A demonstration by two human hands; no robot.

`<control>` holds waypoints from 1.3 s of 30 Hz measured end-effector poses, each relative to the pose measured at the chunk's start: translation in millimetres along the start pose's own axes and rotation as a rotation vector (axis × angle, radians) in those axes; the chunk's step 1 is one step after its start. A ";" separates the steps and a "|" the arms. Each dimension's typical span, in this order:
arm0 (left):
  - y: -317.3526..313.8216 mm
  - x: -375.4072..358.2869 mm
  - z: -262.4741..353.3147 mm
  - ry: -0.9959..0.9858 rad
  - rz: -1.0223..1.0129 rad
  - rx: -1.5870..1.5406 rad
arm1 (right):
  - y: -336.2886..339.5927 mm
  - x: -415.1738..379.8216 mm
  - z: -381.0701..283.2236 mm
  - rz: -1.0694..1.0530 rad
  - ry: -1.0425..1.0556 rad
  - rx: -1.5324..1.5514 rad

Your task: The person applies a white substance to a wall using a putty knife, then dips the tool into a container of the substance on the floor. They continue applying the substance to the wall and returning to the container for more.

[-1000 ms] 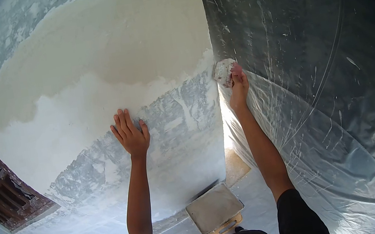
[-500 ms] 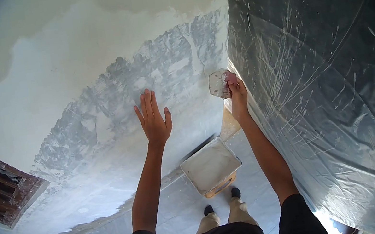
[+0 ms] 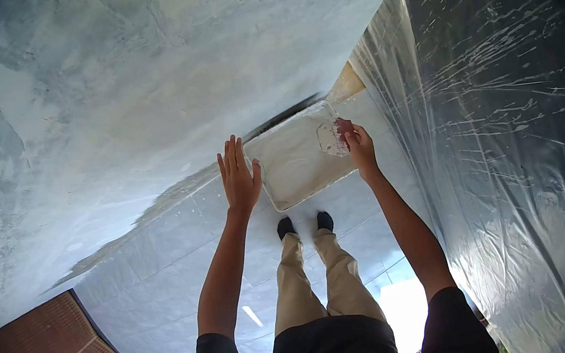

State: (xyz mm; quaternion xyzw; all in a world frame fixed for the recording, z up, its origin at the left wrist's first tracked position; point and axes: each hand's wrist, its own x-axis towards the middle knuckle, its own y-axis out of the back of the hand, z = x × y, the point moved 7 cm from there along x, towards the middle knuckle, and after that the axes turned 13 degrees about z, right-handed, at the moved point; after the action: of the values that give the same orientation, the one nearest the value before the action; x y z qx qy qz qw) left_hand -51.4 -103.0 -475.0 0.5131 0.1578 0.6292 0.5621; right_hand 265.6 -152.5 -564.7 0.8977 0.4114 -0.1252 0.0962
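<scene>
From the head camera, looked straight down past two outstretched arms. Right hand (image 3: 360, 146) closed around the handle of a putty knife (image 3: 331, 138), fingers curled tight on it, the handle itself mostly hidden inside the grip. Blade, smeared with pale plaster, stuck out to the left of the grip and a little upward in the picture, long axis running roughly from the knuckles toward the wall (image 3: 138, 88). Blade seen over the right part of a plaster tray (image 3: 295, 163); could not tell whether touching the plaster or held just above it. Left hand (image 3: 238, 176) spread flat and empty, fingers straight and together, pointing up the picture toward the wall, thumb side just beside the tray's left edge; contact with the tray not clear. Tray lay between the two hands, at the foot of the wall, its long side tilted up to the right. Below the grips, khaki trousers (image 3: 326, 272) and dark shoes (image 3: 302, 225) just short of the tray's near edge, on a pale tiled floor (image 3: 164, 267). Right of the grip on the knife, spattered plastic sheeting (image 3: 506, 106) hanging.
</scene>
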 end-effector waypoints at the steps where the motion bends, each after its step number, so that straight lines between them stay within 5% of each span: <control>1: -14.8 -19.4 -9.8 0.056 -0.033 -0.034 | 5.6 2.9 18.5 0.006 0.024 -0.062; 6: -66.8 -101.4 -35.2 0.216 -0.149 -0.147 | 23.5 9.3 81.4 -0.043 0.177 -0.341; 8: -84.3 -131.0 -42.5 0.268 -0.189 -0.182 | 21.4 6.7 83.0 -0.156 0.385 -0.711; 18: -141.8 -216.3 -71.5 0.601 -0.187 -0.287 | 1.1 -5.9 103.9 -0.482 0.755 -0.928; 39: -151.3 -240.6 -79.1 0.701 -0.186 -0.368 | -25.5 -7.7 106.0 -0.734 0.724 -1.014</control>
State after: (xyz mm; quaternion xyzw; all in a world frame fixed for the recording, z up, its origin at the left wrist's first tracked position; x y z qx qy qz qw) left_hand -72.1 -234.1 -738.5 0.1418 0.2707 0.7301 0.6112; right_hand 225.9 -170.9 -664.9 0.5319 0.6998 0.3619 0.3103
